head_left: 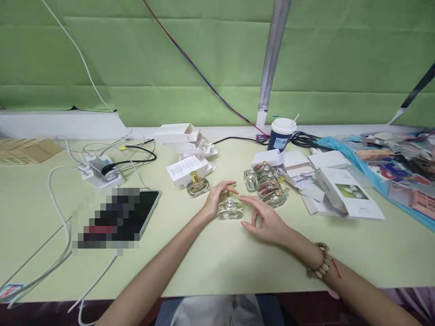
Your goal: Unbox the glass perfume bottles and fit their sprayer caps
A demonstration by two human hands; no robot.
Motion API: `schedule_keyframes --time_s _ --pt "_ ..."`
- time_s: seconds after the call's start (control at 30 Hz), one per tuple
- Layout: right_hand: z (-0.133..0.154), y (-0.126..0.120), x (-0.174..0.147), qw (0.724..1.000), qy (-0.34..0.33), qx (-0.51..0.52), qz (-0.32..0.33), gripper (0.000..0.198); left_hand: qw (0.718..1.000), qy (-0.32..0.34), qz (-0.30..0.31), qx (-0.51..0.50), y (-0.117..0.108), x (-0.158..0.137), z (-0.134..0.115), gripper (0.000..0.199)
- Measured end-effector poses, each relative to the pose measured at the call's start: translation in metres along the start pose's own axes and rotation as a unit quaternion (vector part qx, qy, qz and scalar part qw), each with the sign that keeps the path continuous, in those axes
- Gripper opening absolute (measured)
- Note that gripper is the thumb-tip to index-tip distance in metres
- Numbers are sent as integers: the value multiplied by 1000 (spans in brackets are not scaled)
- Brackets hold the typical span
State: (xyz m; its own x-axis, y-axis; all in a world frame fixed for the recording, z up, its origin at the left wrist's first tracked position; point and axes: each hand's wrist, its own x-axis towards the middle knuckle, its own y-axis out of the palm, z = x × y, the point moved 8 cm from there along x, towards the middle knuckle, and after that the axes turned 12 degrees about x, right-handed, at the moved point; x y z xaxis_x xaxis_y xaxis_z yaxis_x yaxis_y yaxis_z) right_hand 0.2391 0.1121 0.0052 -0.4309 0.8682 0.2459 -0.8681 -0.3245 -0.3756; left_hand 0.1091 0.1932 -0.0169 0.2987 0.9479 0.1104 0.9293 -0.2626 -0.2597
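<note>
A clear glass perfume bottle (230,210) with a silver neck stands on the table between my hands. At its left side is my left hand (216,198), its fingers stretched out over the back of the bottle. A small gold cap (231,188) shows by those fingertips; whether they touch it I cannot tell. To the right of the bottle, my right hand (267,221) has its thumb and fingers apart, with nothing between them. Behind my left hand sits another bottle with a gold cap (194,176). Several more glass bottles (272,194) are grouped beyond my right hand.
White cartons (185,168) are piled at the back, and opened boxes (350,194) lie on the right. A lidded paper cup (281,135) stands behind. A tablet (149,206), a power strip (102,172) and loose cables occupy the left. Blue plastic (370,174) borders packaged items.
</note>
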Motion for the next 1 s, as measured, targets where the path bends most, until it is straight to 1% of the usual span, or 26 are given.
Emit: schedule_keyframes --time_s 0.03,0.1,0.17,0.2,0.23,0.27,0.3,0.37,0.4,0.47,0.53,0.6,0.67,0.73,0.87,1.0 --pt "7 -2 -1 999 -35 -14 -6 49 1000 -9 -1 -5 1 1 2 49" --pt "23 -8 -6 990 -127 -48 -25 35 1000 -21 2 -10 2 1 2 49" --pt "40 -19 -13 966 -232 -96 -65 21 999 -28 13 -16 5 2 2 49" --pt "47 -27 -17 950 -271 -120 -95 17 999 -31 12 -20 5 2 2 50" --pt "51 -37 -19 936 -293 -138 -135 14 999 -35 5 -26 4 2 2 49" --pt "52 -50 -20 928 -293 -144 -180 13 999 -40 -9 -31 2 2 3 49" --pt "49 -66 -20 925 -269 -137 -232 13 998 -44 -26 -34 0 1 5 49" --pt "35 -98 -17 924 -177 -84 -329 18 997 -49 -57 -33 -4 0 8 48" --pt "25 -112 -16 921 -123 -50 -365 22 996 -50 -67 -29 -5 0 9 48" --pt "4 -129 -12 917 -21 -19 -398 28 995 -50 -79 -21 -7 0 11 48" --pt "-12 -138 -6 917 63 -58 -389 32 995 -48 -89 -13 -8 -1 12 47" --pt "-23 -143 1 915 112 -147 -359 35 994 -46 -97 -7 -9 -1 12 47" --pt "-28 -146 9 904 128 -236 -332 35 994 -43 -100 2 -10 -1 12 47" --pt "-31 -146 16 895 133 -292 -311 38 994 -38 -105 14 -11 -2 12 46" --pt "-36 -140 24 892 149 -325 -278 42 992 -31 -117 38 -14 -4 10 41" --pt "-43 -135 22 882 174 -365 -242 44 991 -28 -119 50 -14 -5 7 40"
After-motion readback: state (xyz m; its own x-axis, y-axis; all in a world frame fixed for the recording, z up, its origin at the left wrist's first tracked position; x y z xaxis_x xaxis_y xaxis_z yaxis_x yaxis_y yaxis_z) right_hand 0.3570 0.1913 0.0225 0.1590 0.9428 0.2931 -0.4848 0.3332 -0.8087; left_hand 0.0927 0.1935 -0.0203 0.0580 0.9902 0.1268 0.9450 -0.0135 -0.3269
